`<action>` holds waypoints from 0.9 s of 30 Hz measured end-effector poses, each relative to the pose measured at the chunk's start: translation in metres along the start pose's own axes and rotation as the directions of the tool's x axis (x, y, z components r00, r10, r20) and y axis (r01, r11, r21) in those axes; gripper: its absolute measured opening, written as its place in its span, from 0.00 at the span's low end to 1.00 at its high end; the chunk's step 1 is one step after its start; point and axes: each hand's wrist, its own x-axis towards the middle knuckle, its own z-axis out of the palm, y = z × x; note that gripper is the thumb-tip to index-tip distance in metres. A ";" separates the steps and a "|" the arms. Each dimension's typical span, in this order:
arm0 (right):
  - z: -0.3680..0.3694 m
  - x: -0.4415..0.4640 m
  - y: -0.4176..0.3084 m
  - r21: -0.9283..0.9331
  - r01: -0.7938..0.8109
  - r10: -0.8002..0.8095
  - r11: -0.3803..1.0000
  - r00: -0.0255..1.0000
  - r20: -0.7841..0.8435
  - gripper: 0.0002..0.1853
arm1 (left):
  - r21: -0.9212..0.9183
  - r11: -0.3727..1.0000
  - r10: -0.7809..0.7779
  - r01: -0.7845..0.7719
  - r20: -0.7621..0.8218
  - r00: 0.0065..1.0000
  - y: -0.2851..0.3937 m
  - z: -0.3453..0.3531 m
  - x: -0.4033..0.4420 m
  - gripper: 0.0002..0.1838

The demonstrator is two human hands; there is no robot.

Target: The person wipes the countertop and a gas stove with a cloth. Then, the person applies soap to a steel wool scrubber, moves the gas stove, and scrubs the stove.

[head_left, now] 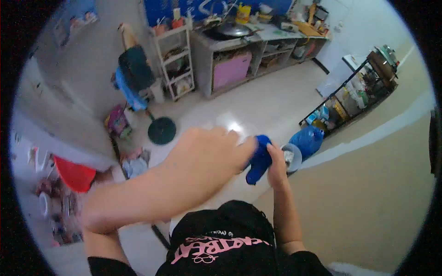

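Observation:
A dark blue, soft-looking item [259, 161] with a rounded lower end is held up between my two hands, above the floor. It looks like fabric, but I cannot make out its exact kind. My left hand [209, 154] reaches across from the left with its fingers curled closed at the item's upper left edge; the fingertips are partly hidden and slightly blurred. From the right, my right hand [276, 164] pinches the item's right side, thumb and fingers pressed against it.
A counter [258, 37] with a lidded wok [233, 30] runs along the back. A white shelf rack [176, 60] stands left of it. At right are a black shelf [352, 94], a blue bag [307, 140] and a bin [293, 158]. A red basin [76, 172] is at left.

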 end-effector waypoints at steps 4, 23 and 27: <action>-0.049 0.088 -0.031 -0.042 0.149 -0.148 0.988 0.989 0.012 0.20 | -0.259 0.964 0.003 -0.056 -0.201 0.980 -0.101 0.115 0.110 0.38; -0.208 0.420 -0.116 -0.337 0.128 -0.249 0.933 0.905 -0.345 0.11 | -0.989 0.104 -0.070 -0.109 -0.116 0.991 -0.265 0.141 0.576 0.11; -0.288 0.520 -0.141 -0.359 0.122 -0.258 0.925 0.897 -0.359 0.11 | -0.925 0.368 -0.267 -0.096 -0.204 0.942 -0.281 0.123 0.694 0.12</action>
